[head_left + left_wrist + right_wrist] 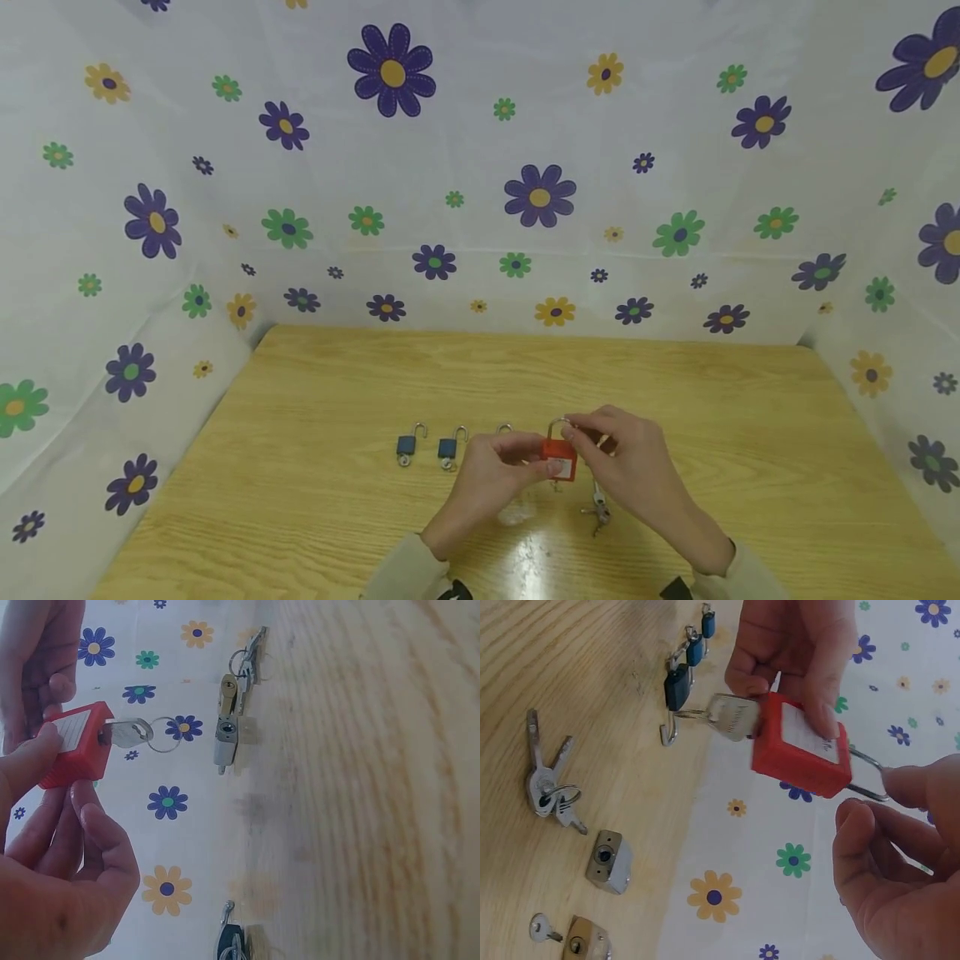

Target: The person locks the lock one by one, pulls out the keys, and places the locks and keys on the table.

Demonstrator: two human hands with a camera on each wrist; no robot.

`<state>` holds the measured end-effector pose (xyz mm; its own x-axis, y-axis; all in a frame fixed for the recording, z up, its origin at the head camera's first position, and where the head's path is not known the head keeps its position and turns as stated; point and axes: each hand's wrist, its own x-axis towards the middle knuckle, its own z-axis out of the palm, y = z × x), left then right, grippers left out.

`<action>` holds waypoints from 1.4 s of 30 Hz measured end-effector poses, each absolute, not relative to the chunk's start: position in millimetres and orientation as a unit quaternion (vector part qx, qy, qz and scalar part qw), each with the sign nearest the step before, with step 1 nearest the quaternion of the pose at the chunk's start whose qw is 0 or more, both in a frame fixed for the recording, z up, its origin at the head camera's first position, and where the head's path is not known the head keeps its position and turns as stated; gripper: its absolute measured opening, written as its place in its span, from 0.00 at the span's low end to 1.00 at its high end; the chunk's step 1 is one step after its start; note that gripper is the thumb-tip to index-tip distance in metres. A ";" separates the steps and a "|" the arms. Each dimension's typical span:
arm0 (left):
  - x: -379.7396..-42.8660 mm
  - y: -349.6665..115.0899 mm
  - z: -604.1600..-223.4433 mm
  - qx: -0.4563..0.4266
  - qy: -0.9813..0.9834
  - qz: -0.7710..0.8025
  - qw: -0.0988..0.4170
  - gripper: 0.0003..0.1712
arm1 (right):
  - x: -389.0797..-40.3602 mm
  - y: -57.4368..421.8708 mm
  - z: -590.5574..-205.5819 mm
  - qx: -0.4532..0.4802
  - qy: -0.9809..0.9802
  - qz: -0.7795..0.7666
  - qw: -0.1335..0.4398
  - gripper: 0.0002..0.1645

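A red padlock (558,450) with a white label is held up over the table. My left hand (487,479) grips its body, thumb across the label. At the metal shackle (868,774), my right hand (633,454) pinches the curved end between thumb and fingers. A silver key (733,716) sticks out of the padlock's bottom, with a thin ring (166,735) hanging from it in the left wrist view.
Blue padlocks with raised shackles, among them one (406,446) at the left, stand in a row on the wooden table (300,517). A key bunch (600,510) lies below my right hand. The right wrist view shows a silver padlock (609,861), a brass padlock (585,941) and a small key (541,928).
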<state>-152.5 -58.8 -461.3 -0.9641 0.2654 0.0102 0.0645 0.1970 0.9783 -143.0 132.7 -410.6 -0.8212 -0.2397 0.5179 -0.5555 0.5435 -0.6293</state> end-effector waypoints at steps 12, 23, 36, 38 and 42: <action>-154.4 -69.2 -449.7 0.103 0.757 0.642 0.068 0.19 | -136.4 147.3 -435.9 0.134 -0.868 0.477 0.021 0.09; -155.8 -67.7 -445.4 0.089 0.751 0.649 0.079 0.19 | -129.2 144.6 -449.3 0.090 -0.732 0.641 -0.212 0.22; -143.2 -61.6 -416.1 0.068 0.764 0.636 0.087 0.12 | -124.8 135.8 -453.2 0.081 -0.748 0.634 -0.178 0.18; -143.5 -61.3 -417.1 0.066 0.764 0.636 0.087 0.12 | -123.6 134.0 -452.3 0.076 -0.754 0.630 -0.170 0.17; -148.2 -60.9 -429.1 0.057 0.764 0.637 0.087 0.13 | -122.0 131.6 -451.7 0.059 -0.755 0.632 -0.165 0.15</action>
